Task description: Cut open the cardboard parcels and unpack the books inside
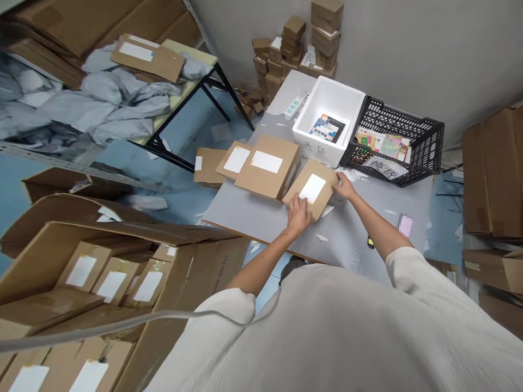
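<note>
A flat brown cardboard parcel (324, 177) with a white label lies on the grey table (253, 220). My left hand (298, 214) rests on its near edge, fingers bent over the cardboard beside the label. At the parcel's right edge is my right hand (345, 185), its fingers against the side. The parcel sits between both hands. A larger brown box (269, 166) with a white label stands just to its left, and two smaller labelled boxes, one of them (235, 159), are farther left.
Behind the parcel stand a white bin (329, 103) and a black crate (433, 136), both holding books. A power strip (293, 108) lies beside the bin. A large open carton (180, 283) of boxes is at lower left; grey bags (122, 90) cover a side table.
</note>
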Action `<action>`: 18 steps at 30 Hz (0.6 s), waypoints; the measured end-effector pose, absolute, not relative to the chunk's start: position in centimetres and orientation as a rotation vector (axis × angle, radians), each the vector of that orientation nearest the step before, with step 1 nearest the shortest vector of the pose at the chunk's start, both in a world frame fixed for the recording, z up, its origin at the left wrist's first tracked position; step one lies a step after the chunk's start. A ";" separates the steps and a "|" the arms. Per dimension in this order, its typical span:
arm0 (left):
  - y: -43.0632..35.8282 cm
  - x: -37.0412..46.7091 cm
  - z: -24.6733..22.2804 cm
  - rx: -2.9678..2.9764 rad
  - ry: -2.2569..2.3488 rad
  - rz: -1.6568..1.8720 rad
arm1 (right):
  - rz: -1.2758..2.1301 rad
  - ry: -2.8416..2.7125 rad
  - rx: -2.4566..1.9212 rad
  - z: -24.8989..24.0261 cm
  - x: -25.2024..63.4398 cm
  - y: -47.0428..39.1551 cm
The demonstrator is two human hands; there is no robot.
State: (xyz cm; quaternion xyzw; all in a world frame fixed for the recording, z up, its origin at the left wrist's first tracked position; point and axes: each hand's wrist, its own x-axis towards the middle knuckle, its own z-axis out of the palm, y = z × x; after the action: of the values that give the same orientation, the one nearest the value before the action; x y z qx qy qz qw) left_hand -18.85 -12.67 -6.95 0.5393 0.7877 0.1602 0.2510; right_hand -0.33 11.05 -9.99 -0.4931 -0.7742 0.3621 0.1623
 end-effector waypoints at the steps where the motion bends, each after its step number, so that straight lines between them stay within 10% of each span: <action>1: -12.6 -18.9 -7.1 1.470 2.137 0.446 | 1.062 -2.184 -1.426 -9.9 -0.5 11.1; 18: -9.0 -18.0 -6.6 1.746 1.888 0.473 | 0.928 -1.777 -1.762 -7.8 8.7 3.6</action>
State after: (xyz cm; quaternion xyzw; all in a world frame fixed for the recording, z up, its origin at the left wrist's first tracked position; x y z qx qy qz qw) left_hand -17.95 -8.96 -6.62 0.6446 0.6973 0.1748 0.2604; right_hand 8.73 3.62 -7.77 -0.6417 -0.6473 0.3381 0.2341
